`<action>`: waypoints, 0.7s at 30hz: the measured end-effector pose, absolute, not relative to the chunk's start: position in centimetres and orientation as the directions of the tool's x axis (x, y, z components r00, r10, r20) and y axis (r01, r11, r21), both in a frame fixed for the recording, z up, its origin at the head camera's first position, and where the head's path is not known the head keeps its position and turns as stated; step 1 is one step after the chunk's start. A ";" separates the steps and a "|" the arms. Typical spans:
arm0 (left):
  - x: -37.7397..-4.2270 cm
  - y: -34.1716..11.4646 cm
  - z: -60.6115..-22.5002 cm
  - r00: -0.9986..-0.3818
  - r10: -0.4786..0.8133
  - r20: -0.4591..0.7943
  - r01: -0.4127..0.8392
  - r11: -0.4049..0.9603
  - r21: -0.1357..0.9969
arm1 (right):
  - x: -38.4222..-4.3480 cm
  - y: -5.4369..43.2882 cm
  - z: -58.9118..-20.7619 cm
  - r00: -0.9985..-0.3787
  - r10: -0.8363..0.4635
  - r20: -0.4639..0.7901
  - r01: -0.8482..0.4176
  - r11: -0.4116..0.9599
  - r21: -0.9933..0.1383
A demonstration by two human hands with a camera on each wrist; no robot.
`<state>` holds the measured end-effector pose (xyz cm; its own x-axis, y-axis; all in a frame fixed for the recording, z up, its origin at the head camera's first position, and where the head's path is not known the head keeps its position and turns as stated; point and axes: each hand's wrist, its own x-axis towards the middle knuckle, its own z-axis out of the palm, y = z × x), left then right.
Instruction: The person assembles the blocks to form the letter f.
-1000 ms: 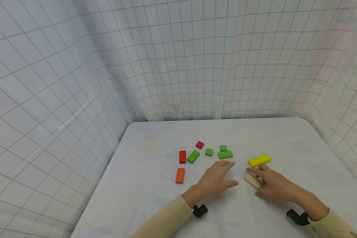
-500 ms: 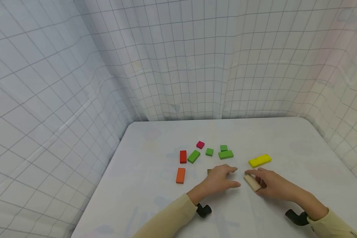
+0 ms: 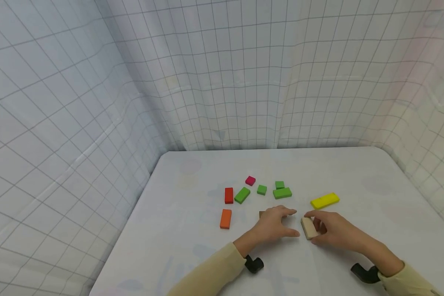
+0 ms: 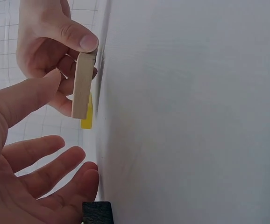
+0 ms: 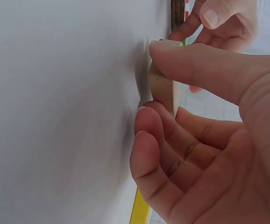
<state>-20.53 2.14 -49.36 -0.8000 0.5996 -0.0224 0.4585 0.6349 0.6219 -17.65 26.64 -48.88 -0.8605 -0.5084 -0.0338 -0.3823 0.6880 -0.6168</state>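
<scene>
A pale wooden block is pinched between the thumb and fingers of my right hand, low over the white table. The left wrist view shows that block with the thumb at one end; in the right wrist view, fingers partly hide it. To its left, my left hand holds nothing, its thumb and fingers spread apart and facing the block. A brown block lies mostly hidden behind the left hand. Beyond the right hand lies a yellow block.
Farther back on the table lie a long green block, another green block, small green cubes and a crimson cube. Red and orange blocks lie to the left. Gridded white curtains surround the table.
My right hand has turned the pale block more upright in the view and drawn it slightly left. The left hand has shifted a little right and nearer, uncovering an edge of the brown block.
</scene>
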 end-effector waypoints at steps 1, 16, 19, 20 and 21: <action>-20.5 2.1 -49.4 -0.801 0.598 -0.022 0.458 0.637 0.620 | -17.6 26.5 -48.8 -0.864 -0.503 -0.032 -0.379 0.690 -0.617; -19.5 1.3 -49.9 -0.783 0.620 0.040 0.552 0.664 0.504 | -17.2 24.2 -49.0 -0.876 -0.482 0.024 -0.378 0.654 -0.656; -19.3 1.0 -49.9 -0.786 0.616 0.053 0.556 0.667 0.496 | -17.0 23.6 -49.0 -0.873 -0.486 0.025 -0.378 0.645 -0.664; -19.2 0.9 -49.9 -0.788 0.613 0.056 0.556 0.670 0.492 | -16.9 23.4 -49.0 -0.873 -0.487 0.024 -0.377 0.642 -0.667; -19.1 0.8 -49.9 -0.791 0.609 0.057 0.554 0.673 0.490 | -16.9 23.1 -49.0 -0.872 -0.489 0.022 -0.376 0.640 -0.670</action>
